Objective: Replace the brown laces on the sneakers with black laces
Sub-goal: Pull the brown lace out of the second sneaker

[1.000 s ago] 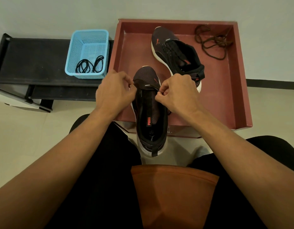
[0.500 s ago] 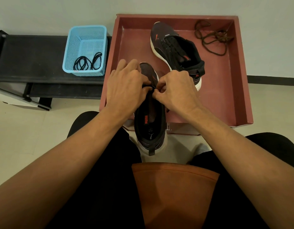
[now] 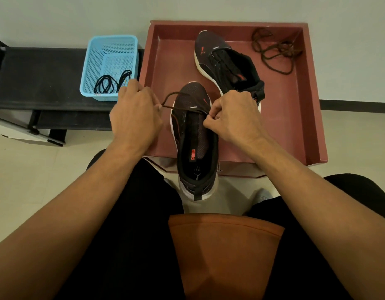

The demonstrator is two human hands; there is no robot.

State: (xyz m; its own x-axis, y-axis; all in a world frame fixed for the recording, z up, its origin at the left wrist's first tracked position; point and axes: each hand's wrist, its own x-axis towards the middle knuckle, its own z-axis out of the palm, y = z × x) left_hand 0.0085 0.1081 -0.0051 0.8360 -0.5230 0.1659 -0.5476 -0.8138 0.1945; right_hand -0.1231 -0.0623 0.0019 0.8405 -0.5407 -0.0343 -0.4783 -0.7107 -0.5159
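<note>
A dark sneaker (image 3: 194,135) lies toe-away across the front edge of the red tray (image 3: 310,105), heel toward me. A brown lace (image 3: 178,107) runs across its front eyelets. My left hand (image 3: 135,118) pinches the lace's left end, which loops up beside the toe. My right hand (image 3: 232,115) pinches the lace at the right eyelets. A second sneaker (image 3: 226,63) with black laces lies in the tray behind. A loose brown lace (image 3: 273,53) sits in the tray's far right corner. A black lace (image 3: 110,83) lies in the blue basket (image 3: 96,61).
The blue basket stands on a low black bench (image 3: 40,76) at the left, against a pale wall. My knees in black trousers flank the sneaker's heel. Pale floor tiles lie on both sides.
My left hand moved left, away from the sneaker, drawing the brown lace out sideways through the front eyelets. My right hand stayed at the right eyelets.
</note>
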